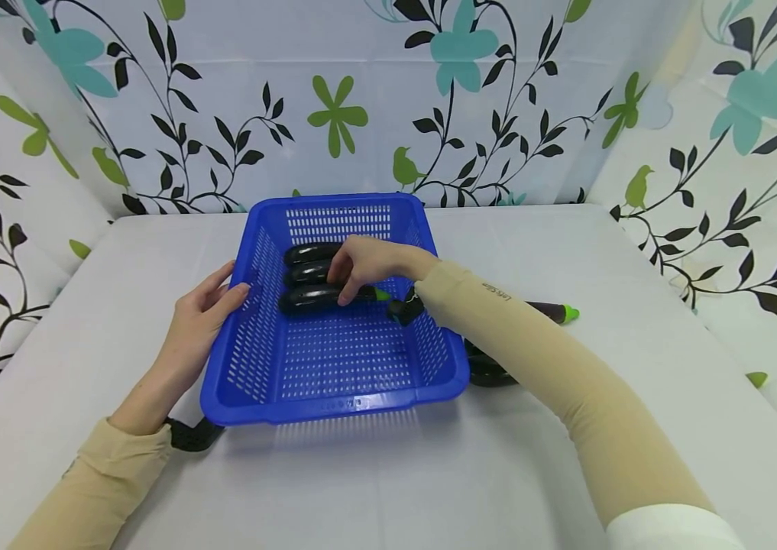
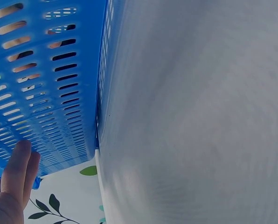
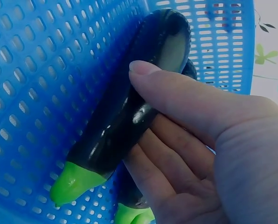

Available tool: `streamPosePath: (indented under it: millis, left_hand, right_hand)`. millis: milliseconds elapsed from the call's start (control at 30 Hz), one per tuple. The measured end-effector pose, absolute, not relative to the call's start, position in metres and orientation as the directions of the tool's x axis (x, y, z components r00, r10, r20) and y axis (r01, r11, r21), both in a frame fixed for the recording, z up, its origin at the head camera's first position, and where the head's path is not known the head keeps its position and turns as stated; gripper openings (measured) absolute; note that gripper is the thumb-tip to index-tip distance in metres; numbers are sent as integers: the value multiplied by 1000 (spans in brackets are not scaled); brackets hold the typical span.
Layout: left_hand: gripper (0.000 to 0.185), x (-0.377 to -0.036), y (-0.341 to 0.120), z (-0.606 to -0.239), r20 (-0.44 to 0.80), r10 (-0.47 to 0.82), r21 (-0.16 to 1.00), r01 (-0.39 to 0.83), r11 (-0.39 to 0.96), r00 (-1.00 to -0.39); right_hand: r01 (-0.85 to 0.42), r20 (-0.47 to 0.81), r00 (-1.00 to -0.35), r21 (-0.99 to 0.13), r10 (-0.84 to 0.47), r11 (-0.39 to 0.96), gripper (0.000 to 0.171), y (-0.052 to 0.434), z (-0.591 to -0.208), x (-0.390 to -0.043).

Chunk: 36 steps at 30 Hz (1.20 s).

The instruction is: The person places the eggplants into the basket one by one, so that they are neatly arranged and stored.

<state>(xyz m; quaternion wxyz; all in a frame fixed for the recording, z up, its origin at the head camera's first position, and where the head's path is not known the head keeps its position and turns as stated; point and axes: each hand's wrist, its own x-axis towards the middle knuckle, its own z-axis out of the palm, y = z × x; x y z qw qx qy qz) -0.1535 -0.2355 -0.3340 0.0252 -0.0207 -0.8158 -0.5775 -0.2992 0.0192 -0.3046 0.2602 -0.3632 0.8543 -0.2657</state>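
A blue plastic basket [image 1: 347, 411] with slotted walls sits on the white table. Inside, towards its back, three dark glossy eggplants lie side by side: a far one [image 1: 309, 253], a middle one [image 1: 307, 273] and a near one [image 1: 309, 299] with a green stem end. My right hand [image 1: 373, 263] reaches in and grips the near eggplant [image 3: 106, 121], thumb on top and fingers along its side. My left hand [image 1: 199, 317] holds the basket's left rim, thumb over the edge; its fingers [image 2: 18, 170] lie against the outer wall in the left wrist view.
Right of the basket, partly hidden under my right forearm, lie more eggplants, one with a green tip [image 1: 553, 311] and a dark one [image 1: 487, 372] close to the basket wall. A patterned curtain [image 1: 360, 107] with leaves and flowers stands behind the white table [image 1: 360, 489].
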Motion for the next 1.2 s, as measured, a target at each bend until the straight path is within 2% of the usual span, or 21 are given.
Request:
streamPosePath:
  millis: [500,1000,1200]
  left_hand:
    - [73,-153,-234,-339,56,0,949,54,309,-998]
    - [73,-153,-238,-335,57,11,933,57,354,-998]
    - [73,-153,-240,-334,62,12,938,63,342,-998]
  right_hand:
    - [-454,-213,-606,-698,-766,553,38,23,-306,-299]
    - [-403,-151,-648,-763,-746,505,25,20,-302,-299]
    - [-387,-130,-653,-790,-746,476,27,19,-298,-299]
